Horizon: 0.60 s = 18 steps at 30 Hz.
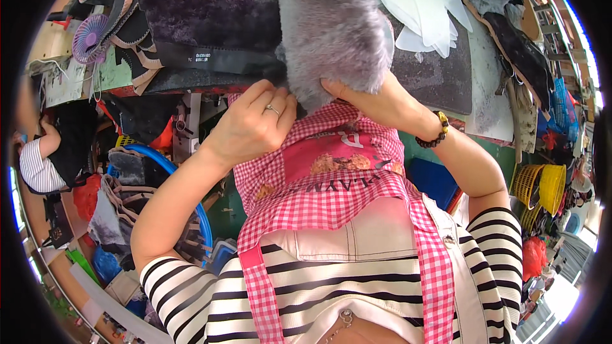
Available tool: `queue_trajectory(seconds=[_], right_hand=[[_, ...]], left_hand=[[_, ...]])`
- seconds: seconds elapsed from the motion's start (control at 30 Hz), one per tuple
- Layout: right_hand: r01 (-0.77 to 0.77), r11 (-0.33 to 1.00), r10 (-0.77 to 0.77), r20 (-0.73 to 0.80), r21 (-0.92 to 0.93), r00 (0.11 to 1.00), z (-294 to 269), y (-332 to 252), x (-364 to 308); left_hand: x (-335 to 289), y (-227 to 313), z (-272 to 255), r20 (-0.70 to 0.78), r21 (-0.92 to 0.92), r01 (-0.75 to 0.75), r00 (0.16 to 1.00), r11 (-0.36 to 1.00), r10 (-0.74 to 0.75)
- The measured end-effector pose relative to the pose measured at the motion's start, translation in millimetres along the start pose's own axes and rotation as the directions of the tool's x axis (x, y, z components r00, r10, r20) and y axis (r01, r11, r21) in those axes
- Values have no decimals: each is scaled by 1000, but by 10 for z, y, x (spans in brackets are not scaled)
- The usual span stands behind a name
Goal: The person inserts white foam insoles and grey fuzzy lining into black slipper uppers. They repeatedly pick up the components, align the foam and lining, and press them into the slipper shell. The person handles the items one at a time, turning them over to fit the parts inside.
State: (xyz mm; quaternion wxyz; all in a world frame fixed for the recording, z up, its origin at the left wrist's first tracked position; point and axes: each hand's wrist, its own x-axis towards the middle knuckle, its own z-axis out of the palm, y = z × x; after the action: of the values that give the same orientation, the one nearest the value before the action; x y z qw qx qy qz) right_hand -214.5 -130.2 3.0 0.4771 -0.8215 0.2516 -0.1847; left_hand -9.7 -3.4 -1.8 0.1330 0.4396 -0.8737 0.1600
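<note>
Grey fur piece (331, 25): at the near edge of the surface (440, 83), your right hand (379, 99) gripping its lower end. Your left hand (255, 121): fingers curled beside it, hold unclear. Dark fur piece (210, 16): left, along that edge.

The middle is bright, and the gray fur (335, 25) shows up clearly. Strong white light (562, 298) glares low down on the far right, with a bluish glow along that edge. The white sheets (417, 0) look almost washed out. It is darker under the table (433, 79). Near the round black rim, things bend and look smeary
</note>
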Motion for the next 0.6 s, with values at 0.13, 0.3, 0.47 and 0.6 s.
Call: queue_trajectory(seconds=[0.13, 0.3, 0.47, 0.6], right_hand=[[-70, 996, 76, -98, 57, 992, -2, 63, -72], [147, 937, -186, -96, -316, 978, 147, 247, -236], [218, 906, -249, -41, -362, 968, 102, 213, -204], [-328, 872, 246, 255, 362, 935, -449, -55, -177]], left_hand=[[-6, -3, 15, 14, 4, -1, 1000, 1000, 1], [92, 79, 41, 18, 36, 35, 999, 999, -36], [266, 359, 268, -67, 89, 115, 992, 989, -109], [170, 399, 305, -49, 144, 125, 992, 982, -120]])
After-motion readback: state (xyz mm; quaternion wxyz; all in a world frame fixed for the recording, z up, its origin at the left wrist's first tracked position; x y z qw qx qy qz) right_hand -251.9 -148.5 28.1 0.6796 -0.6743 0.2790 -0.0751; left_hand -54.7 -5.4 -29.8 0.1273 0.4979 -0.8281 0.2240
